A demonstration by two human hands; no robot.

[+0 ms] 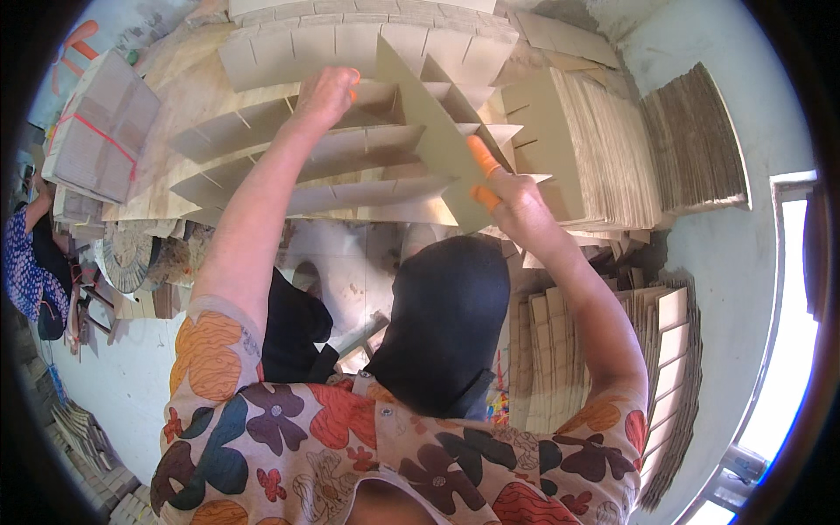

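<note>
Several long slotted cardboard strips (359, 149) stand on edge across the table, running left to right. A cardboard divider panel (409, 96) slants across their right part, with another crosspiece behind it. My right hand (518, 203) grips the near right edge of this panel, its orange-covered thumb and finger lying along the cardboard. Farther left, my left hand (325, 94) is closed in a fist at the top edge of the farthest strip. Orange covers show on its fingertips too; whatever it holds is hidden behind the fingers.
Tall stacks of cut cardboard (604, 149) stand to the right, with more slotted pieces (674, 350) below the table. Behind lies a row of slotted strips (350, 44). A tied cardboard bundle (101, 131) rests at the left. Another person (35, 262) is at the far left.
</note>
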